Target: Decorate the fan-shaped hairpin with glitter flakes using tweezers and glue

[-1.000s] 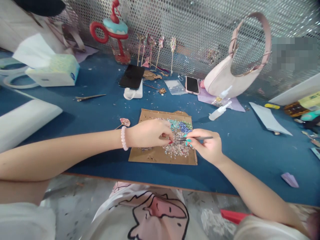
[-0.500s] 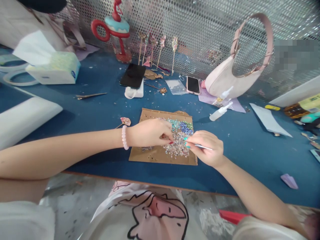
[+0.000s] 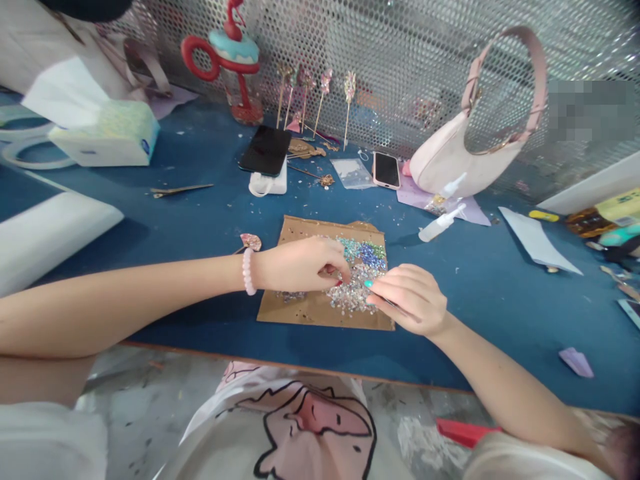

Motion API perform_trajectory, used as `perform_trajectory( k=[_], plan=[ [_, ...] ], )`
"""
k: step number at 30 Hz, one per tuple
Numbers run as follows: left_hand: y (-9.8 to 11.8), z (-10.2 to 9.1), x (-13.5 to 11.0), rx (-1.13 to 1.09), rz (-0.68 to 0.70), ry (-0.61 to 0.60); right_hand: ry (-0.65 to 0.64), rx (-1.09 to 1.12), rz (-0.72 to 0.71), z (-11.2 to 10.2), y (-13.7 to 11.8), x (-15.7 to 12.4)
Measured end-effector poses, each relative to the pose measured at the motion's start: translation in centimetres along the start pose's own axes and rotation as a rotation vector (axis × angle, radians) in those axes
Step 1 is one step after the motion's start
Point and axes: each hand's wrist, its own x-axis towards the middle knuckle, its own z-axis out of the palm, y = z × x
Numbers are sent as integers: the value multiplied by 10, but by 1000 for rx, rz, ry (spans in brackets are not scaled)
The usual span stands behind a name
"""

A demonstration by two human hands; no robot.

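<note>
A sheet of brown cardboard (image 3: 280,313) lies on the table, bearing loose piles of small rhinestones. Clear and pinkish rhinestones (image 3: 356,297) spread between my hands; blue ones (image 3: 373,255) and teal ones sit just beyond. My left hand (image 3: 305,262), wearing a pink bead bracelet (image 3: 249,271), hovers over the cardboard with thumb and fingers pinched; whatever they hold is hidden. At the pile's right edge, my right hand (image 3: 413,297) is closed around a thin metal tool (image 3: 401,309), mostly covered by the fingers. Left of the cardboard rests a pink fan-shaped ornament (image 3: 251,242) on a stick.
Beyond the cardboard lie a black phone (image 3: 266,151), a white power bank (image 3: 275,184) and a smaller phone (image 3: 387,170). Scissors (image 3: 183,191) and a tissue box (image 3: 113,143) are at left. Glue bottles (image 3: 440,225) and a white handbag (image 3: 450,160) stand at right.
My right hand has turned and shifted slightly left, and the metal tool shows less beyond its fingers. My left fingertips have moved a little to the right.
</note>
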Motion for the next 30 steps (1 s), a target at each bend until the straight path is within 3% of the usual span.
perform_trajectory(
  k=[6, 30],
  plan=[
    [-2, 0, 0, -22, 19, -28, -29, -77, -78, -2, -3, 4],
    [-3, -7, 1, -159, 0, -16, -14, -139, -136, -3, 0, 1]
  ],
)
